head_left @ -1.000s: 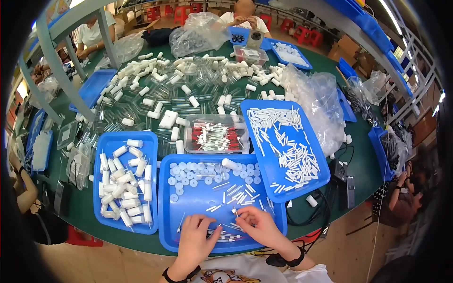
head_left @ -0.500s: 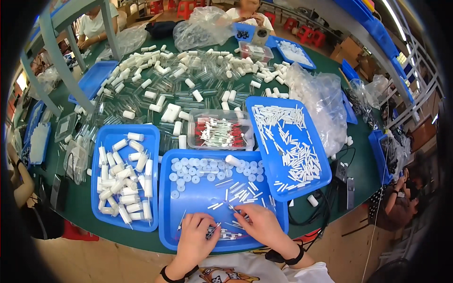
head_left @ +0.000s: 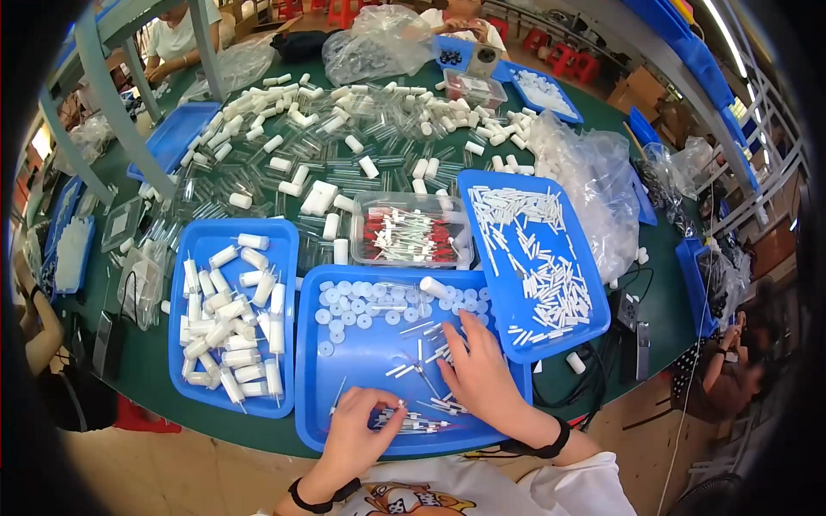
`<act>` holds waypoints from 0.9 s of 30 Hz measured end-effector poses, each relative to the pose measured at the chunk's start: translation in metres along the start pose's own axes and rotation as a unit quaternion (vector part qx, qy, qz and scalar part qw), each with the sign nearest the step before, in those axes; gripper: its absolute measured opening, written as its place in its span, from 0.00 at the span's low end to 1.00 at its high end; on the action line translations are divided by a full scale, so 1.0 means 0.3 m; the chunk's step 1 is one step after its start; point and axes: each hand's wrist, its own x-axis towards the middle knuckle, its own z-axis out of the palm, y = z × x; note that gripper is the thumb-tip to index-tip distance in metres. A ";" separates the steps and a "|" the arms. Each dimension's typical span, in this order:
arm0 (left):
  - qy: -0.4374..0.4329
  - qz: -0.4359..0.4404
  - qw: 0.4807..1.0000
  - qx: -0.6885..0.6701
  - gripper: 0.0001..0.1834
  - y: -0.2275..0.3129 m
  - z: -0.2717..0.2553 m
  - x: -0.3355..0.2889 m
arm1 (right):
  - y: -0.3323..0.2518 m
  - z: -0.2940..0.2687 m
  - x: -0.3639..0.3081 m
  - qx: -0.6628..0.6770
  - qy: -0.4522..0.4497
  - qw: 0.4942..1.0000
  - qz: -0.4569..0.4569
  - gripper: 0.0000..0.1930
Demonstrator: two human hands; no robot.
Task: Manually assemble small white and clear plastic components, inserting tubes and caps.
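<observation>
My left hand [head_left: 363, 427] is low in the middle blue tray [head_left: 353, 361]. Its thumb and index finger pinch a small white-tipped part [head_left: 401, 405], mostly hidden by the fingers. Farther right, my right hand [head_left: 486, 374] hovers over the tray with its fingers apart. Under and beside that hand lie loose short white tubes [head_left: 401, 371] and thin metal pins. Several pins fitted with white pieces [head_left: 417, 424] are heaped by the tray's near edge, between the hands. Translucent white discs [head_left: 365, 321] and a white cylinder [head_left: 433, 287] lie along the far side.
To the left, a blue tray [head_left: 182, 322] holds white cylinders with pins. A tilted blue tray [head_left: 509, 297] of short white tubes overlaps the right corner. Behind stands a clear box [head_left: 411, 228] of red and white parts. Clear tubes [head_left: 379, 159] and plastic bags [head_left: 594, 193] lie beyond.
My right hand has moved away from my left, up and to the right over the loose tubes, and its fingers have spread. The left keeps its pinch near the same spot.
</observation>
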 end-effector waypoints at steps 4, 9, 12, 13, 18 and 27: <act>0.011 -0.011 1.000 -0.012 0.11 -0.008 -0.007 -0.009 | 0.033 0.023 -0.013 0.004 -0.009 1.000 0.014 0.22; 0.022 -0.045 0.996 -0.078 0.12 0.003 -0.015 -0.009 | 0.051 0.024 -0.026 0.065 -0.013 0.997 0.040 0.21; 0.020 -0.026 0.994 -0.103 0.13 -0.004 -0.017 -0.011 | 0.036 0.012 -0.046 0.063 -0.006 0.997 0.054 0.19; 0.018 -0.017 0.993 -0.115 0.14 -0.023 -0.018 -0.015 | 0.016 -0.006 -0.055 0.084 0.000 0.996 0.040 0.19; 0.011 0.021 0.973 -0.229 0.18 -0.026 -0.016 -0.040 | -0.085 -0.157 -0.102 0.308 -0.040 0.950 0.022 0.16; -0.166 -0.110 0.862 -0.467 0.21 0.084 -0.031 -0.074 | -0.065 -0.162 -0.167 0.625 -0.049 0.768 0.135 0.13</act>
